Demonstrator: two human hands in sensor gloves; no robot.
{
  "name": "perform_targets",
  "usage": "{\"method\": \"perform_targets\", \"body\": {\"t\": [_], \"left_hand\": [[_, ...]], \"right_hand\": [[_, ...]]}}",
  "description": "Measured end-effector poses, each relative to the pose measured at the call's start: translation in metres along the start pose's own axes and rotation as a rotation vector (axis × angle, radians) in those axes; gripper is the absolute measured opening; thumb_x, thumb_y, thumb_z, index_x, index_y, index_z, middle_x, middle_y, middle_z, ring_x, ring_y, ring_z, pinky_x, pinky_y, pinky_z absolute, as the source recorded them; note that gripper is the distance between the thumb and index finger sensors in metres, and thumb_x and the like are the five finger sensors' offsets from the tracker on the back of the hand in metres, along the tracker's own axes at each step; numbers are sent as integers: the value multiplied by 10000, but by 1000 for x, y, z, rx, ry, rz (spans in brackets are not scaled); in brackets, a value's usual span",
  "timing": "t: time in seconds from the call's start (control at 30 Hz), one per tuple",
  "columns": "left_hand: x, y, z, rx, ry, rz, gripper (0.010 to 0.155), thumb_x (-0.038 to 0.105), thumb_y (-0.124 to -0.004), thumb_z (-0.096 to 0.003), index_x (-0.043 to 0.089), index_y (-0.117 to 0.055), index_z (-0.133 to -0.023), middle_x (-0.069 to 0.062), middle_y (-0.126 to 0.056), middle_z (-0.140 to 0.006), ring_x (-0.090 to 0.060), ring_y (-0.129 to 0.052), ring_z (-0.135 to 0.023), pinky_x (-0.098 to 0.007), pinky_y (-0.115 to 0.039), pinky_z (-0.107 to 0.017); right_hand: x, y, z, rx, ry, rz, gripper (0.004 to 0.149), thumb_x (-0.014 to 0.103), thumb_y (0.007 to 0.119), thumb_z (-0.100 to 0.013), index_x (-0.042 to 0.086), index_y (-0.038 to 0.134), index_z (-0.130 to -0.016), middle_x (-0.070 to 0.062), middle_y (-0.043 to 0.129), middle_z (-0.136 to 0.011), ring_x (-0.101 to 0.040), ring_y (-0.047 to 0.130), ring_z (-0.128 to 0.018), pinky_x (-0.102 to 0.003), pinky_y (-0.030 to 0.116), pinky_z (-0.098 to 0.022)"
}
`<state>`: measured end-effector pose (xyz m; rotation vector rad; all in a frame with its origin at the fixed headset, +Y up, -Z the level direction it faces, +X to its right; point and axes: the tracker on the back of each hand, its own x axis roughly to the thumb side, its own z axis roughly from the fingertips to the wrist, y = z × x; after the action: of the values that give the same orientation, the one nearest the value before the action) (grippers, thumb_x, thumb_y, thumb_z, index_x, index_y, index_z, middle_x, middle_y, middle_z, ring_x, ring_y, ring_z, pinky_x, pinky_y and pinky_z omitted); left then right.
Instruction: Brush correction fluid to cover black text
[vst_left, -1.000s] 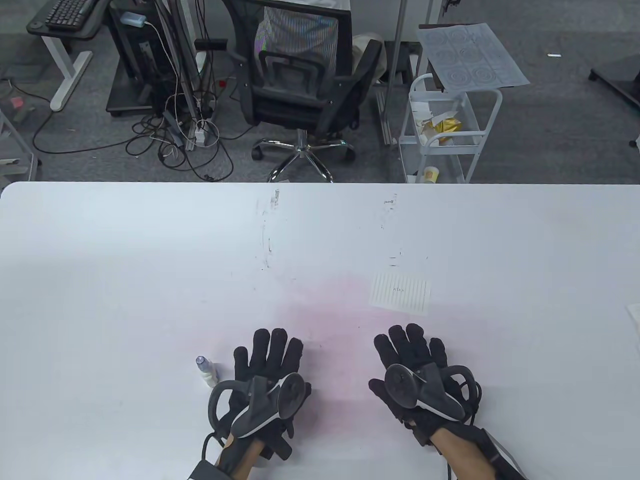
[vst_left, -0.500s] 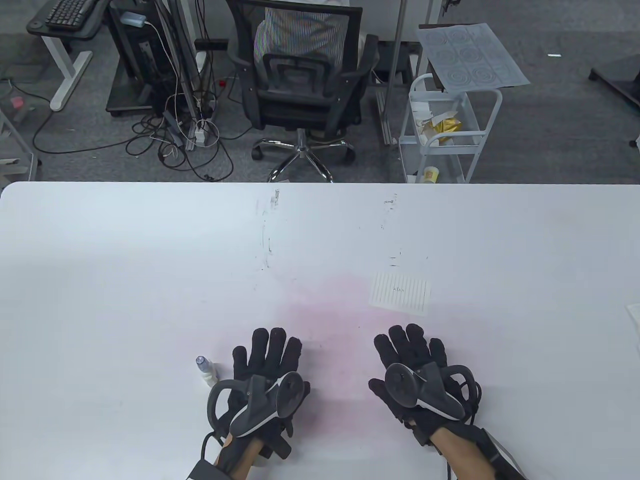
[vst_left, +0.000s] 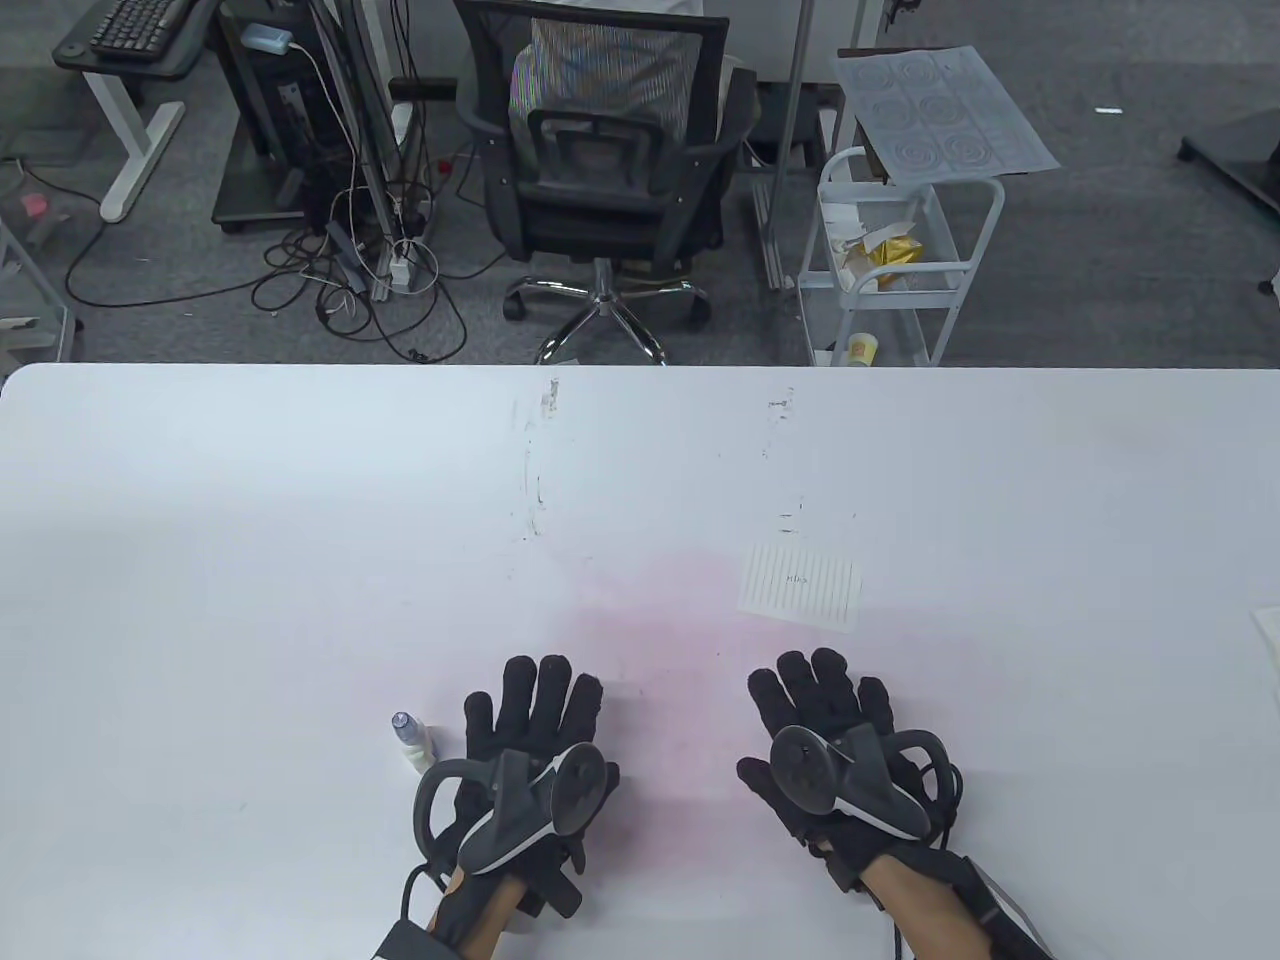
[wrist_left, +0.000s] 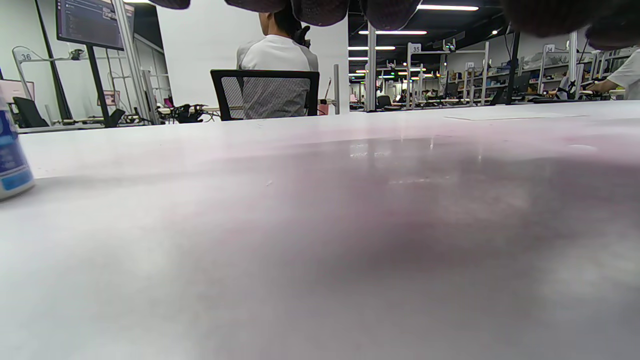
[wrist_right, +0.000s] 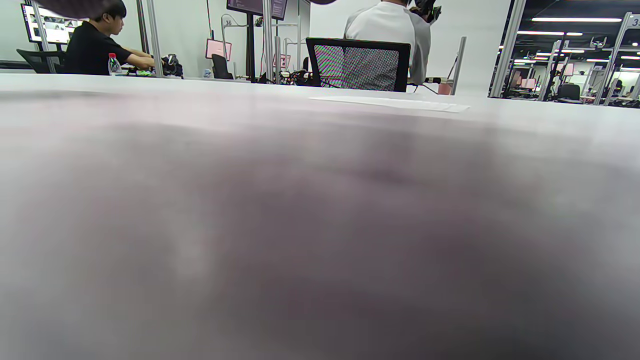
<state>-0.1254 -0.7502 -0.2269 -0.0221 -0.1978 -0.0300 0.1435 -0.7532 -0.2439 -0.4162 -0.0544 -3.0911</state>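
Both hands are lying palm down on the white bench (vst_left: 250, 560), holding nothing; the left hand (vst_left: 530, 745) is resting with its fingers (vst_left: 538, 692) stretched forward and lightly spread, and the right hand (vst_left: 835, 745) is lying the same way, its fingers (vst_left: 815, 685) extended and slightly fanned; a tracker is sitting strapped on the back of each. The correction fluid bottle (vst_left: 411, 741) is standing upright just beside the left fingers, on their outer side, not touching them; in the left wrist view its blue-labelled base (wrist_left: 12, 155) is showing at the edge of the frame. The lined paper slip (vst_left: 800, 587), with a small patch of black text (vst_left: 797, 578) near its middle, is lying flat ahead of the right fingers, apart from them; in the right wrist view it is appearing as a thin pale sheet (wrist_right: 395, 103) far ahead.
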Motion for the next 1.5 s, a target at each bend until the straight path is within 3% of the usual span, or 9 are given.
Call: {"method": "perform_targets", "body": {"t": [0.83,1.27,1.37,1.5], "left_hand": [[-3,1,0,4,5,4,788,695,-609,-395,392,-372,-1083,10,-310,-1203,-325,-347,-1144,-618,-429,-781],[-7,1,-1,-4,17,11,787,695,-612,-396,389,-377,-1083,7,-314,-1203,-325,-349,-1143,-616,-430,-782],[-9,1,-2,-7,20,14,788,695,-612,-397,389,-374,-1084,8,-314,-1203,-326,-348,-1144,-617,-429,-781],[-10,2,-2,-4,20,19,788,694,-614,-396,389,-377,-1083,7,-316,-1203,-327,-349,-1143,-618,-430,-781]], "right_hand": [[-4,-3,-5,11,-2,-53,793,709,566,-404,342,264,-1039,14,224,-1103,-390,232,-1050,-677,342,-691],[-82,-56,-73,-71,275,-133,784,679,624,-394,337,331,-1035,12,280,-1102,-382,253,-1056,-677,336,-699],[-99,-58,-89,-54,355,-184,783,668,638,-394,336,334,-1035,14,280,-1103,-377,248,-1059,-678,325,-704],[-121,-42,-109,-3,458,-182,782,664,653,-388,332,354,-1030,13,304,-1098,-376,270,-1056,-675,339,-701]]}}
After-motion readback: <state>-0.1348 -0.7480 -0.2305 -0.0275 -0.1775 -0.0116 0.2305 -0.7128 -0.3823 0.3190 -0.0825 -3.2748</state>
